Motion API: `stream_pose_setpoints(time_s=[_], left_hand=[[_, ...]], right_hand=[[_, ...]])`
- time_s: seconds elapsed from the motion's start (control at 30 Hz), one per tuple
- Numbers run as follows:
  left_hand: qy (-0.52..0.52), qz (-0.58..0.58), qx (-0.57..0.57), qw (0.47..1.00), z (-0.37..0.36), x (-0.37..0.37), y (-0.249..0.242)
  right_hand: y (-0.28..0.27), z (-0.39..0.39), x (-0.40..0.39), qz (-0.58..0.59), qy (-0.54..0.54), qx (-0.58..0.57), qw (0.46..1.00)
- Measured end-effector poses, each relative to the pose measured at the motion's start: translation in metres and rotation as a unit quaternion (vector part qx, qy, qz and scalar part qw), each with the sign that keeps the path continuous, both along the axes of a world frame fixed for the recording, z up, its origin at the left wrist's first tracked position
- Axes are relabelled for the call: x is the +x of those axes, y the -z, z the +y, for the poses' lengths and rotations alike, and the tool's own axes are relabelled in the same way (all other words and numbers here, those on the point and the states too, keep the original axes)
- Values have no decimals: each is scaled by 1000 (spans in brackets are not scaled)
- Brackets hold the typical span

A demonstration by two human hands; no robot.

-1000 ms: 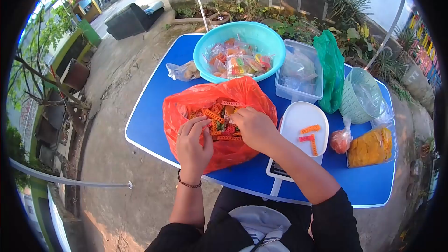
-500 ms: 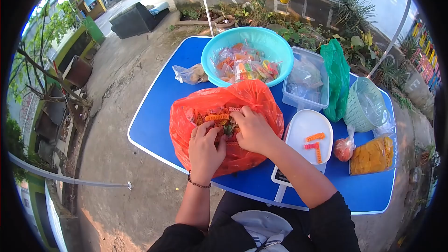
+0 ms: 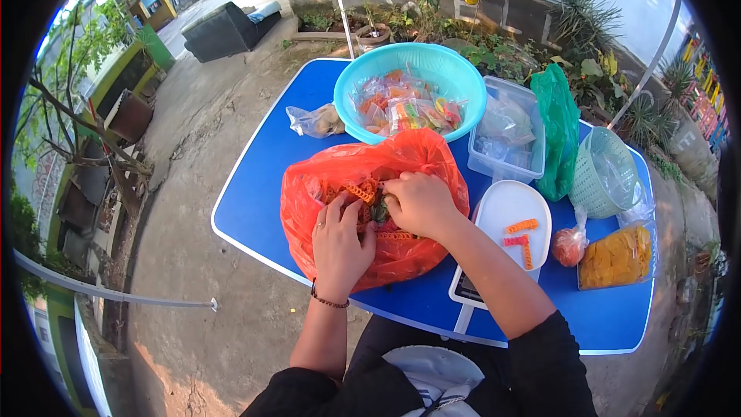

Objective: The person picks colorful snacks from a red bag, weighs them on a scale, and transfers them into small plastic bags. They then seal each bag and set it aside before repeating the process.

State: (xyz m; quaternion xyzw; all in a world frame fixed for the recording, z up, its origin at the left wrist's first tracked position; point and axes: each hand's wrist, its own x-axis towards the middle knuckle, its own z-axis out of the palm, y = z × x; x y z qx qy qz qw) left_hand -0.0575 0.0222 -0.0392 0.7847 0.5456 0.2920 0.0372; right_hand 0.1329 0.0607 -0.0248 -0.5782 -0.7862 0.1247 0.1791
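Dips half-curled left hand [image 3: 341, 245] at eight o'clock, right hand [image 3: 425, 205] at three, into red bag [image 3: 413, 153], wide-mouthed for access; cannot tell hold.

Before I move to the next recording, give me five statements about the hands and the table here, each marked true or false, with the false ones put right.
1. The left hand and right hand are both at the open red bag. True.
2. The white tray is bare. False: orange and pink pieces lie on it.
3. The turquoise basin holds clear packets. True.
4. The green bag is left of the clear container. False: it is on the right.
5. The bracelet is on the right wrist. False: it is on the left.
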Motion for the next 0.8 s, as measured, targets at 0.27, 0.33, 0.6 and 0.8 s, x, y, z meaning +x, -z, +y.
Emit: stream_pose_setpoints(time_s=[0.27,0.33,0.6,0.8], left_hand=[[-1,-7,3,1000,-1,0,2],[-3,-9,-2,1000,-1,1,3],[9,-23,-5,1000,-3,1,-4],[31,-63,53,996,-6,29,-31]], right_hand=[[1,3,-9,-114,-29,54,992],[-2,3,-11,-129,-33,59,989],[-8,-9,8,202,-16,27,979],[-27,-36,42,323,21,-17,946]])
